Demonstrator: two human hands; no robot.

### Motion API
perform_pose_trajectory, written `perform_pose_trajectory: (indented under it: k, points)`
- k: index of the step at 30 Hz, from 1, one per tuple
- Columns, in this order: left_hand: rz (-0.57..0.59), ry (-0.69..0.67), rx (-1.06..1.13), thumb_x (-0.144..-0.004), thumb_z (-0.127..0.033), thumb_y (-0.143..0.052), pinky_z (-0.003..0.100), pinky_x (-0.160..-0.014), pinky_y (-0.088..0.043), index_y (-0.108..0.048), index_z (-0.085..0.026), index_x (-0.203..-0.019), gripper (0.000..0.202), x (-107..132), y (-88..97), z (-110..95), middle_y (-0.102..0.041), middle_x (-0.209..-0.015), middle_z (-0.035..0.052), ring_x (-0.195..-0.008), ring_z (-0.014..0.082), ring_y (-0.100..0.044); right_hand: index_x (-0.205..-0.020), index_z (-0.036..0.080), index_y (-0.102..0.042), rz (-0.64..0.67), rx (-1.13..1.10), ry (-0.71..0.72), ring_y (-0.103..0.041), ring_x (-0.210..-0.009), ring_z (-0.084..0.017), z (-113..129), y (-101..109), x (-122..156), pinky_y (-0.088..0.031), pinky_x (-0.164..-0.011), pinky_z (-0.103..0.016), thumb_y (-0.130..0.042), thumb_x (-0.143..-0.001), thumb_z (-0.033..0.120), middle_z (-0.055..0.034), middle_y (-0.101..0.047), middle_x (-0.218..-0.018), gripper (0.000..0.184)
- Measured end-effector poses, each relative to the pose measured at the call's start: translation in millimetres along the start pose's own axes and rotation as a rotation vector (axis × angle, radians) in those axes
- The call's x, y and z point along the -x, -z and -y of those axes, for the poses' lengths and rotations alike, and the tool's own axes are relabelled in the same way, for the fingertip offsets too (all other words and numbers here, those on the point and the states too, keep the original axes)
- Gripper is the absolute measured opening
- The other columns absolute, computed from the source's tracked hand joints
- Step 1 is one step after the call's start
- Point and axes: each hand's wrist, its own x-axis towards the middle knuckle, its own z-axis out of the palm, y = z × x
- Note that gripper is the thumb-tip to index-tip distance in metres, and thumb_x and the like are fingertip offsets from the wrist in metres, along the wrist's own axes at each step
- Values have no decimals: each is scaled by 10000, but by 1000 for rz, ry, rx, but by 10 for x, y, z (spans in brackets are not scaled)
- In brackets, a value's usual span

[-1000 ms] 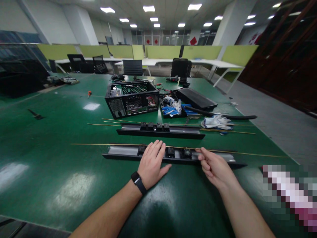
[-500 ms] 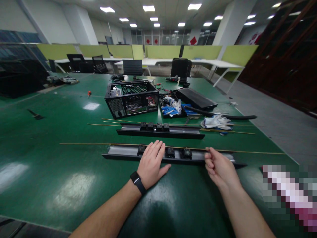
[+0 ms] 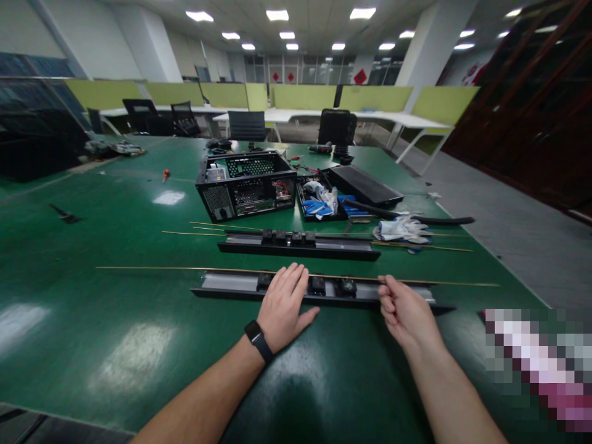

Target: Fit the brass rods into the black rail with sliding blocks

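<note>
A long thin brass-coloured rod (image 3: 148, 268) runs along the far side of the near black rail (image 3: 234, 283), sticking out past both its ends. My left hand (image 3: 283, 308) lies flat over the middle of this rail with fingers stretched, covering part of it and of the blocks inside. Near the rail's right part, my right hand (image 3: 406, 311) is closed in a pinch on the rod. Black blocks sit in the channel, among them a square block (image 3: 348, 286) between my hands. Whether my left fingers touch the rod cannot be made out.
Behind lies a second black rail (image 3: 296, 249) with several blocks and thin rods. Farther back stand an open computer case (image 3: 247, 185), a black tray with blue-and-white gloves (image 3: 321, 200) and a black panel (image 3: 367, 185). Another glove (image 3: 401, 228) lies right. An orange-handled tool (image 3: 166, 174) lies left.
The rod has slid to the left along the near rail, and my right hand has shifted slightly left with it. My left hand has stayed in place.
</note>
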Motion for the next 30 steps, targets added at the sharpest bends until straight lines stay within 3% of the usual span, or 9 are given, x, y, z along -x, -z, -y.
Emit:
perform_pose_trajectory:
  k: [4, 10, 16, 21, 24, 30]
  points:
    - [-3, -2, -1, -868, -402, -621, 525, -1179, -298, -380, -124, -1459, 696, -4, 3, 5, -476, -1465, 166, -1415, 309, -373, -865, 146, -624, 136, 53, -106, -345, -330, -28, -9, -101, 45, -202, -231, -112, -743, -796, 271, -4, -610, -631, 186]
    - [-9, 1, -2, -865, -394, -624, 529, -1172, -309, -392, -121, -1450, 686, -17, 27, 4, -481, -1459, 172, -1415, 309, -372, -812, 152, -594, 33, -6, -60, -358, -330, -34, 40, -103, 6, -219, -236, -114, -699, -822, 225, 20, -573, -592, 128]
    - [-23, -3, 18, -861, -378, -633, 519, -1181, -299, -368, -116, -1465, 710, -1, 0, 13, -472, -1469, 167, -1425, 301, -358, -827, 124, -626, 159, 71, -117, -345, -330, -27, -8, -186, 26, -184, -235, -118, -751, -784, 250, -28, -629, -646, 183]
    - [-15, -14, 4, -885, -377, -621, 511, -1180, -307, -386, -126, -1456, 667, -2, -6, 31, -486, -1459, 164, -1414, 296, -378, -841, 125, -628, 105, 26, -116, -346, -319, -42, 31, -182, -7, -185, -233, -129, -635, -871, 230, -15, -593, -588, 110]
    - [-15, -3, -20, -912, -327, -597, 497, -1177, -319, -393, -131, -1451, 609, -21, 6, 26, -498, -1451, 150, -1407, 283, -391, -825, 127, -617, 58, -7, -113, -346, -316, -48, 41, -193, -23, -192, -235, -135, -523, -929, 203, -5, -563, -560, 159]
    - [-30, 13, -33, -908, -311, -612, 501, -1173, -327, -381, -108, -1456, 629, -42, 3, 31, -506, -1441, 163, -1413, 287, -381, -868, 110, -629, 159, 22, -160, -333, -326, -40, -13, -289, 13, -186, -238, -129, -574, -916, 226, -10, -574, -578, 137]
